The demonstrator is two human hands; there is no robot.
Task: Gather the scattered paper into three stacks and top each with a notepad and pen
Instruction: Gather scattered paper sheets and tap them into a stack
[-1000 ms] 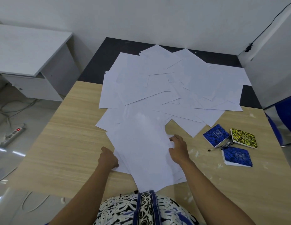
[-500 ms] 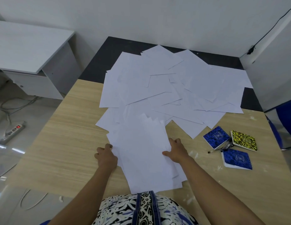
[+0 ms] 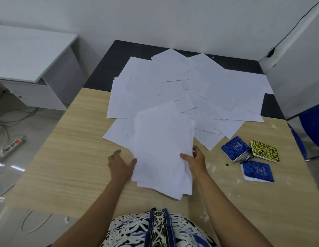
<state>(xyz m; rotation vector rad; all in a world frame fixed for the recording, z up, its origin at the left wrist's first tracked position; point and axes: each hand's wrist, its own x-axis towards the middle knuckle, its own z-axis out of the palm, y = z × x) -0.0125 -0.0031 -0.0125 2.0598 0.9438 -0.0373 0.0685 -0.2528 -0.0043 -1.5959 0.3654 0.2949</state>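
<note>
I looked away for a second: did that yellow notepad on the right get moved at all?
No. The yellow notepad lies where it did, beside the two blue notepads on the wooden table.

Head-worn view, angled down over near table (image 3: pixel 69 157)

Both forearms reach forward, bare, roughly parallel. The right hand (image 3: pixel 195 162) pinches the right edge of a paper bundle (image 3: pixel 162 148), thumb lying on top and fingers (image 3: pixel 197 152) curled behind it. The left hand (image 3: pixel 119 164) sits at the bundle's left edge, fingers loose and spread, thumb tip touching the sheets.
</note>
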